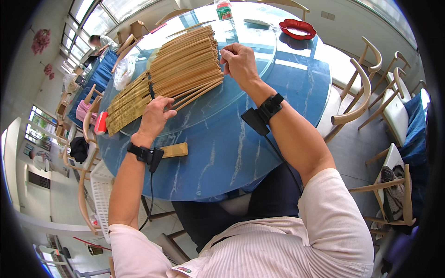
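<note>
A broad layer of thin wooden chopsticks [185, 60] lies on the round blue marbled table, side by side. Flat gold patterned sleeves [130, 104] lie against their left ends. My left hand [155, 116] is at the near edge of the layer, its thumb and finger closed around the left end of a loose chopstick [199, 95]. Just off the right ends of the pile, my right hand [240, 64] hangs with its fingers curled together; whatever may be between its fingertips is hidden. Both wrists wear black straps with small devices.
Near my left forearm lies a flat gold piece [175, 149]. A red and white packet [101, 123] and a clear plastic bag [124, 72] sit at the left. Farther back stand a bottle [224, 11] and a red scalloped dish [297, 29]. Wooden chairs [359, 95] surround the table [296, 104].
</note>
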